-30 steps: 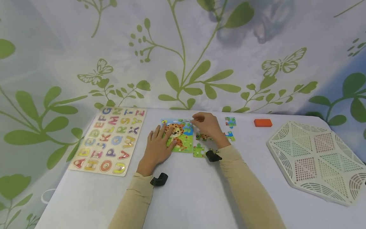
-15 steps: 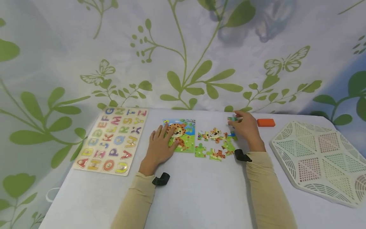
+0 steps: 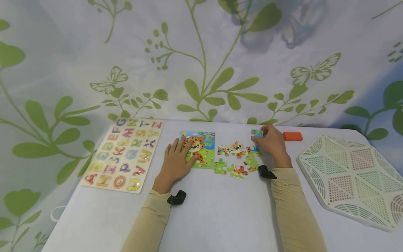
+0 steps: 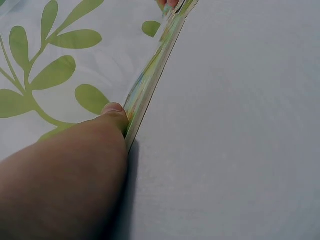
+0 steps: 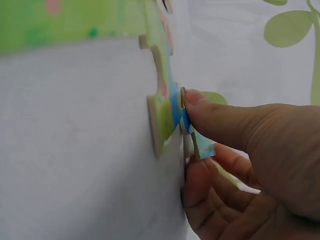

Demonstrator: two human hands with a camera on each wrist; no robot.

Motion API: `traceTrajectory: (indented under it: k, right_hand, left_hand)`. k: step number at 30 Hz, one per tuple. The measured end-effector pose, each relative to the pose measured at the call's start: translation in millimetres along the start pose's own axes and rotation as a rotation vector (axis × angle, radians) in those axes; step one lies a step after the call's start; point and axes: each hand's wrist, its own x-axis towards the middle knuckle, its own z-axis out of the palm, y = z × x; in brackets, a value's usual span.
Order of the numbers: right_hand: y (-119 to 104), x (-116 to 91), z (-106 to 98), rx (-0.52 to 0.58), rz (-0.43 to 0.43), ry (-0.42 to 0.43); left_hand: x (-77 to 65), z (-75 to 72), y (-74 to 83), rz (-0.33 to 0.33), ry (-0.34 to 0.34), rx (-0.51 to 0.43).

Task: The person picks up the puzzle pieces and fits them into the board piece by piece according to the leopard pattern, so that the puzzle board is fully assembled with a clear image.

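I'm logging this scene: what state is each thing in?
Leopard picture: flat, partly covered.
Left hand: spread, resting on the picture.
Right hand: pinching a puzzle piece.
Other pieces: laid out, gaps between some.
Letter board: lying flat, untouched.
Orange block: untouched.
Patterned board: lying flat, untouched.

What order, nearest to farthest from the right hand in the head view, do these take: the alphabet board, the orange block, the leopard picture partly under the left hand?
1. Orange block: just right of the right hand.
2. Leopard picture: to its left, partly under the left hand.
3. Alphabet board: farther left, past the leopard picture.
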Motion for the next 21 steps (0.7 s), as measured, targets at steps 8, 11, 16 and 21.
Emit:
traceTrajectory:
  k: [8,11,16,21]
  right_hand:
    - [-11.3,-6.9,-2.6,0.174,0.016,0.019]
    - [-21.6,-10.9,1.2,0.232,-0.006,0.011]
    - [-43.1,-15.3,17.0,0.291,-0.062,-0.029]
    - [-63.0,-20.2,34.6,0.301,-0.104,-0.080]
  left_hand:
    - [0.6,-0.5,0.4,0.032,0.009,0.001]
    - [0.8,-0.4,-0.5,0.038,0.010,0.001]
    - [0.4,0.1,-1.5,0.037,0.024,-0.001]
    - [-0.4,1.4,-1.7,0.038,0.033,-0.020]
